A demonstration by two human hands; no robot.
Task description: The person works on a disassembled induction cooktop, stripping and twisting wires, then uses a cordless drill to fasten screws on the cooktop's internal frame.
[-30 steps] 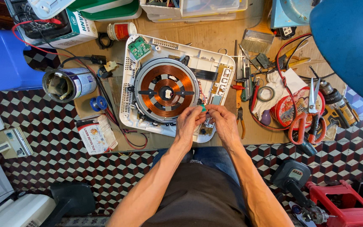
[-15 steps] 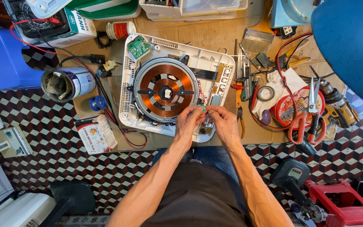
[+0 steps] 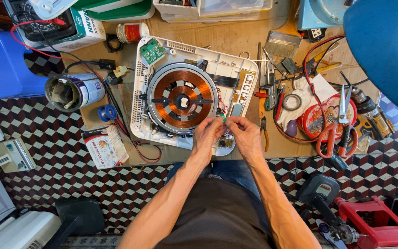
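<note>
An opened white induction cooker (image 3: 150, 127) lies on the low wooden board, its copper coil (image 3: 179, 100) exposed and a small green circuit board (image 3: 152, 50) at its far left corner. My left hand (image 3: 207, 135) and my right hand (image 3: 244, 136) meet over the cooker's near right corner. Their fingertips pinch a small green-tipped wire end (image 3: 223, 119) between them. What lies under the fingers is hidden.
Pliers, screwdrivers and red-handled scissors (image 3: 332, 138) lie right of the cooker beside a red round tin (image 3: 328, 113) and a tape roll (image 3: 292, 102). An open can (image 3: 72, 91) and a small carton (image 3: 104, 145) sit left. Red tool (image 3: 369, 221) stands on the tiled floor.
Both hands have stayed at the cooker's near right corner, with the fingertips shifting slightly on the wires. Nothing else has moved.
</note>
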